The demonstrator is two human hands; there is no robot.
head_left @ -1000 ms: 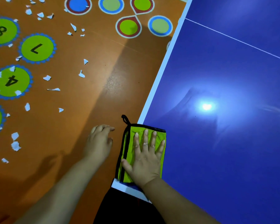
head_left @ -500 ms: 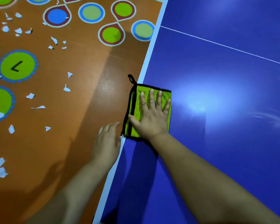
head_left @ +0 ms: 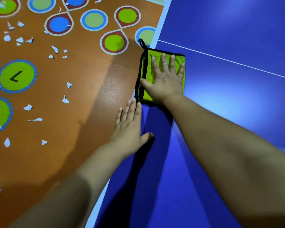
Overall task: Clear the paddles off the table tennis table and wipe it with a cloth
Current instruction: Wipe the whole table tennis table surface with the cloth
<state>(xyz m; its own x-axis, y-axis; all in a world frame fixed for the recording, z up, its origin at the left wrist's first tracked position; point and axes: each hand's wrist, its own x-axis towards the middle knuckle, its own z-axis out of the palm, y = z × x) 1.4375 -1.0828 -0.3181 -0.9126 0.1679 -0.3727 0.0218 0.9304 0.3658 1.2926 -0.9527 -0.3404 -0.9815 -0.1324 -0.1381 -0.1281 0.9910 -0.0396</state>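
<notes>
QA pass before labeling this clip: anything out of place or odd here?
Yes: torn white paper scraps litter the orange floor left of the table, like uncleared debris. The green cloth under the right hand sits at the table's white edge, its black loop poking past it.

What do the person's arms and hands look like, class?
The left arm and right arm are bare, no sleeves in view. The left hand and right hand wear no gloves, watch or bracelet. A pale glint on one right finger may be a ring.
</notes>
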